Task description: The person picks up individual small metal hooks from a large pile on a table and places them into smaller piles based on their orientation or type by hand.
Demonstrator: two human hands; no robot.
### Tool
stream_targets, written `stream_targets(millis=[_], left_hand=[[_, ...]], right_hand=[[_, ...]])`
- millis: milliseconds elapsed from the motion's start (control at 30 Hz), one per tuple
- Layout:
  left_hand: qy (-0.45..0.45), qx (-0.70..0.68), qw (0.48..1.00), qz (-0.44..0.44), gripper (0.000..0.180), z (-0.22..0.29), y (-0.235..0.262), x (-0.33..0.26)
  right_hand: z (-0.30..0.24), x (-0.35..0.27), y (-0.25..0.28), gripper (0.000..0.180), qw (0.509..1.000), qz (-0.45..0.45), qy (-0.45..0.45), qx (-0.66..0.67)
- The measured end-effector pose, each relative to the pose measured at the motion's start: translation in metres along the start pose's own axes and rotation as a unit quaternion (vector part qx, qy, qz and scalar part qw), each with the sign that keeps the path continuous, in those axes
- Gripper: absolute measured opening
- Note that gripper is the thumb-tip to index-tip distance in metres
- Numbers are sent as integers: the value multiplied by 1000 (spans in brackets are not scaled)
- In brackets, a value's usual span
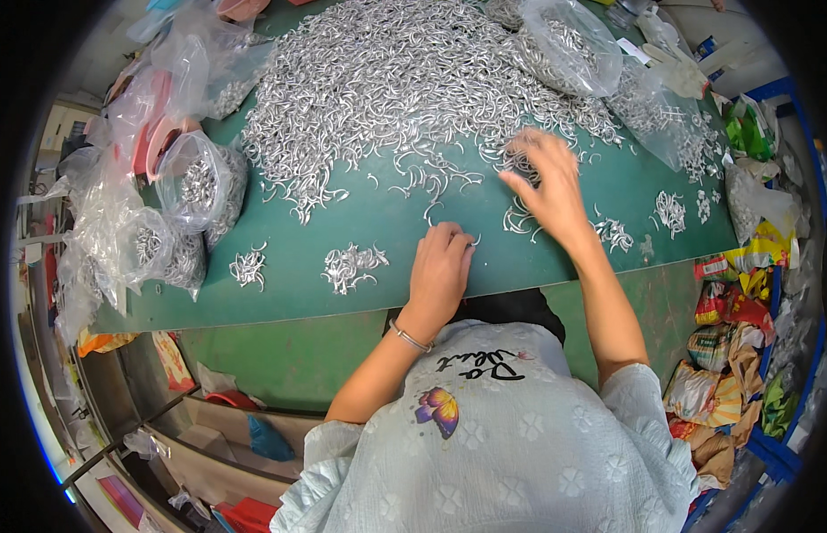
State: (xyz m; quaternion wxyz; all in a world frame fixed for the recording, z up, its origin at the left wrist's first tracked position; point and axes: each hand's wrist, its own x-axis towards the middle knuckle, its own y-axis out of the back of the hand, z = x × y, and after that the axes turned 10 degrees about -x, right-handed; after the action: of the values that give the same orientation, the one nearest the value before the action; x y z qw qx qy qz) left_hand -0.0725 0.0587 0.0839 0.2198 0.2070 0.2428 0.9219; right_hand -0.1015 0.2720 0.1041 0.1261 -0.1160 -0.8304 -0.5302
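Where the green table top [360, 226] ends near the person, a bare strip of green is left, and the left hand [440, 271] is rested on it close to that front edge. Its fingers are curled down, and one small silver hook [475, 238] is seen at the fingertips; whether it is pinched cannot be told. The right hand [547, 186] is spread flat and open over the low edge of the big pile of silver hooks [405, 80], and nothing is gripped by it. Most of the far half of the table is covered by that pile. Two small heaps of hooks [351, 265] are laid on the bare strip to the left of the left hand, and more little heaps [669, 211] are seen to the right. The left side is crowded by clear plastic bags of hooks [196, 191]. Another clear bag [569, 44] is set at the far right. Beyond the right edge, bright snack wrappers [729, 355] are piled up.
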Motion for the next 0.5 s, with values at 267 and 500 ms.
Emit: stream_targets(millis=[267,500], left_hand=[[-6,16,1000,-22,16,2,-6,0],[-29,14,999,-5,16,1,-2,-9]], right_hand=[[-3,-17,-29,37,997,-16,13,-77],[-14,6,-27,23,964,-19,-95,249]])
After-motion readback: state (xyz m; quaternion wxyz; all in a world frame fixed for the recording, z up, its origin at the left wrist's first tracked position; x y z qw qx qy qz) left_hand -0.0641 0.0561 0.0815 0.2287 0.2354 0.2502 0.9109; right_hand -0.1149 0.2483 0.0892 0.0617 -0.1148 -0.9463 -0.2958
